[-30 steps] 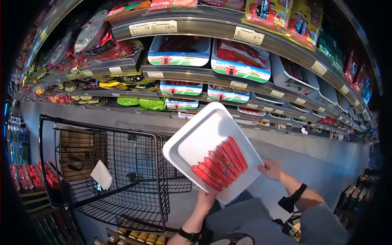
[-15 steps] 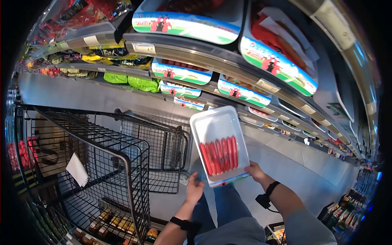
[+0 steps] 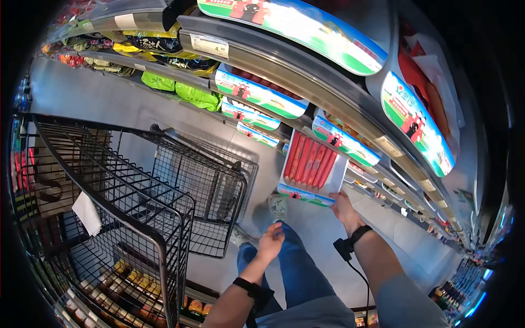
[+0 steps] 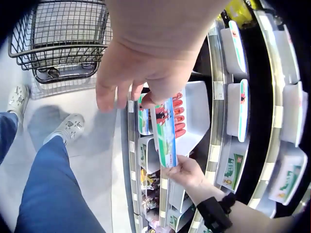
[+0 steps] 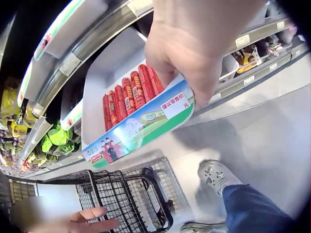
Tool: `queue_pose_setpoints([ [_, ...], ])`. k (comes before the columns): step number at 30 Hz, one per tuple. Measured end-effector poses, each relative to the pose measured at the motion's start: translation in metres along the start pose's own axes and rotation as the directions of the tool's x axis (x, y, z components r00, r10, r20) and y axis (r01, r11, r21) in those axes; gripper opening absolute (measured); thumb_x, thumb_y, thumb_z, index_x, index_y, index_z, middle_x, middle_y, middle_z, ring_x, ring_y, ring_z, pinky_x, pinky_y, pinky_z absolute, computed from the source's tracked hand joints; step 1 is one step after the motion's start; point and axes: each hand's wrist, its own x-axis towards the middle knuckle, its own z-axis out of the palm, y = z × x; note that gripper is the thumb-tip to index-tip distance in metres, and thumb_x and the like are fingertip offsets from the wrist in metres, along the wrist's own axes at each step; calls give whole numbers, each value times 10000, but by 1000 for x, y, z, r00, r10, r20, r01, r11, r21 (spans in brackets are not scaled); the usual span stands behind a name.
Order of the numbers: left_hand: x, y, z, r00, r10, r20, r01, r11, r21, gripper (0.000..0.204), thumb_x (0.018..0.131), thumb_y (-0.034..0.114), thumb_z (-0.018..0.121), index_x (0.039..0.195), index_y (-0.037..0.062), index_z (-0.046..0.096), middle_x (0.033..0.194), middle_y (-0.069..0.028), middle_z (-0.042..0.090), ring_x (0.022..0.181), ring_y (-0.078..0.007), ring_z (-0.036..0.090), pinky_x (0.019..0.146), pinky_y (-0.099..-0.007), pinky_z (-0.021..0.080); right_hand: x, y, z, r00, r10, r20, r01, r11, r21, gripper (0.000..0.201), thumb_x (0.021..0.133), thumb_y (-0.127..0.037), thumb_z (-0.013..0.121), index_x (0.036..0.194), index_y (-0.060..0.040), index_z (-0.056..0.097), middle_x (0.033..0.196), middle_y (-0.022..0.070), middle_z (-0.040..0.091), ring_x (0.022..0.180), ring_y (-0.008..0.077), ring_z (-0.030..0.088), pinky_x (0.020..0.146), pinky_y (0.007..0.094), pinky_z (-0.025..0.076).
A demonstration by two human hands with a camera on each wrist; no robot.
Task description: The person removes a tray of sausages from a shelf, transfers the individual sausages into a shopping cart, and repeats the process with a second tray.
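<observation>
A white plastic tray [image 3: 340, 170] with a colourful front label carries a row of red-wrapped sausages [image 3: 309, 159]. My right hand [image 3: 343, 210] grips its front right corner; in the right wrist view the thumb side and fingers of that hand [image 5: 187, 56] wrap over the label end. The tray's far end overlaps a low shelf in the head view, and in the left wrist view the tray [image 4: 197, 104] sits at a shelf opening. Apart from it, my left hand [image 3: 270, 241] hangs in front of my legs, holding nothing, its fingers [image 5: 99, 226] loosely extended.
Shelf tiers with price strips [image 3: 209, 46] slope across the right, bearing more labelled trays [image 3: 261, 90]. Green bags [image 3: 197, 97] lie on a low shelf. A black wire shopping cart [image 3: 164, 240] stands at the left, a white cloth [image 3: 86, 213] hanging on it. My shoe [image 3: 278, 206] is below the tray.
The tray has gone from both hands down and forward to the low shelf, levelling out. My left hand has let go and drawn back. My view has turned toward the lower shelves.
</observation>
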Motion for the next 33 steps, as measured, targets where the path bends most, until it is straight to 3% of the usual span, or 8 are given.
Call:
queue_pose_setpoints([
  [6,-2,12,0,999,29,-23,-32,992,-121,363,828,66,551,1188,51,504,1045,-73,601,883,-122,566,779,-242,448,49,-42,27,994,-85,72,82,995,50,224,834,-15,494,1046,-79,532,981,75,570,950,246,559,832,438,459],
  [12,-8,-1,-7,997,-38,-68,22,974,-226,350,837,81,542,1185,55,512,1062,-78,598,909,-123,557,811,-234,429,103,-61,32,995,-92,50,86,991,106,251,879,-138,516,1127,-168,496,1126,47,532,1065,265,481,887,559,316],
  [21,-4,-13,-6,992,-106,-71,88,970,-225,365,840,92,532,1203,60,501,1078,-87,599,935,-139,557,828,-249,426,119,-71,48,999,-40,12,40,999,-9,357,922,-205,473,1269,-134,422,1261,37,476,1177,248,418,960,529,290],
  [24,-4,-6,-6,990,-115,-80,94,968,-234,362,837,86,534,1197,59,506,1063,-87,606,939,-144,564,839,-255,427,125,-63,46,989,-19,-144,0,991,-132,442,895,-247,532,1293,-115,392,1271,89,466,1149,247,453,908,490,365],
  [28,-4,-2,-8,990,-83,-115,51,965,-259,355,834,68,532,1187,50,512,1044,-90,612,936,-142,570,837,-253,434,112,-34,44,917,-301,-263,95,803,-589,531,838,-265,584,1267,-30,377,1150,172,524,942,263,562,787,360,447],
  [30,-5,2,-12,988,-80,-132,40,960,-278,352,833,61,530,1185,48,514,1041,-92,613,934,-141,571,833,-250,436,92,-22,56,686,-710,-162,180,380,-907,473,834,-195,560,1240,-21,389,1029,167,556,869,251,560,757,337,447],
  [31,-5,4,-14,987,-85,-135,43,957,-288,351,833,57,526,1184,48,514,1034,-93,614,924,-139,571,825,-249,439,77,-26,63,789,-600,-136,180,436,-882,396,826,-133,541,1191,-26,431,937,148,558,817,241,559,732,342,448],
  [33,-6,2,-17,985,-95,-145,46,950,-309,350,834,53,523,1183,49,515,1027,-95,615,914,-136,570,817,-248,442,57,-29,90,822,-568,29,291,375,-880,363,831,-139,543,1168,-39,450,921,128,571,833,210,563,741,319,447],
])
